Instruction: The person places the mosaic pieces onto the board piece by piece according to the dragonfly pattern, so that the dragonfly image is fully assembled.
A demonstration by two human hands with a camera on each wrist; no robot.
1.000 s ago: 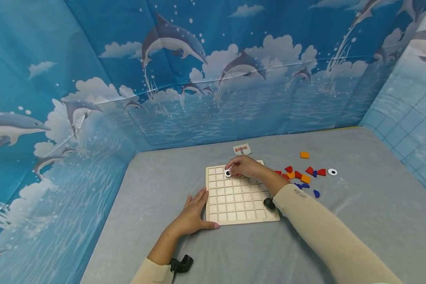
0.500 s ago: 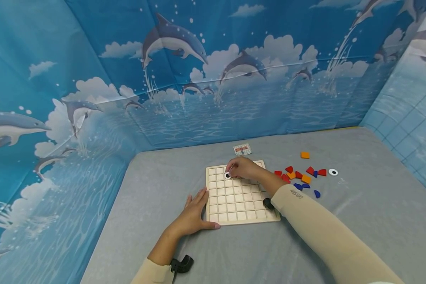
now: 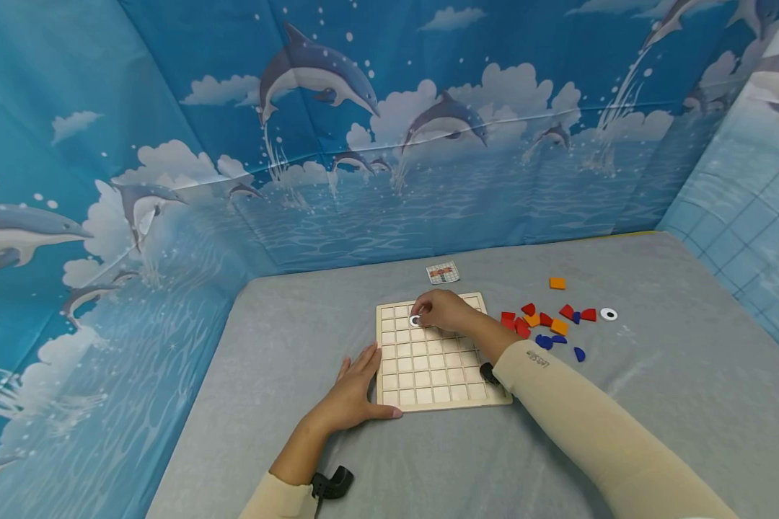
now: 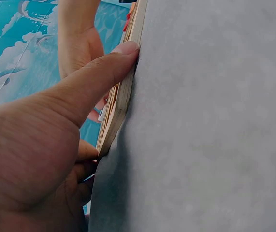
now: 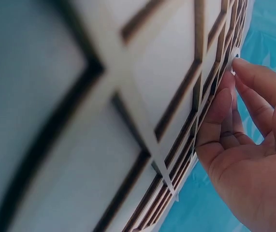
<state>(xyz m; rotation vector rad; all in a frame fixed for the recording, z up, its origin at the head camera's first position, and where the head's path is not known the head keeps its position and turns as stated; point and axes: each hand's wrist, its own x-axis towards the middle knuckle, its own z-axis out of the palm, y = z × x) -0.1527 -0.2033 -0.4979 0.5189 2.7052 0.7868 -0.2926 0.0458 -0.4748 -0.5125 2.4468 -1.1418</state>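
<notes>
A pale wooden grid board (image 3: 440, 375) lies on the grey cloth. My left hand (image 3: 348, 398) steadies its near-left corner, straight fingers along the left edge and thumb against the front edge. In the left wrist view that thumb (image 4: 106, 67) presses on the board's side. My right hand (image 3: 446, 311) reaches over the far part of the grid and pinches a white disc (image 3: 415, 321) with a dark centre. The disc sits low over a square near the far left, partly covered by the fingertips. In the right wrist view the right hand (image 5: 254, 130) bends close against the grid.
Right of the board lie several red pieces (image 3: 522, 329), blue half-rounds (image 3: 580, 354) and orange squares (image 3: 557, 283). A second white disc (image 3: 608, 314) lies beyond them. A small printed card (image 3: 443, 272) lies behind the board. A dolphin-print curtain (image 3: 363, 180) hangs behind.
The right hand has shifted the white disc slightly towards me, from the far row to lower on the grid, and its forearm has drawn slightly left. The left hand has not moved.
</notes>
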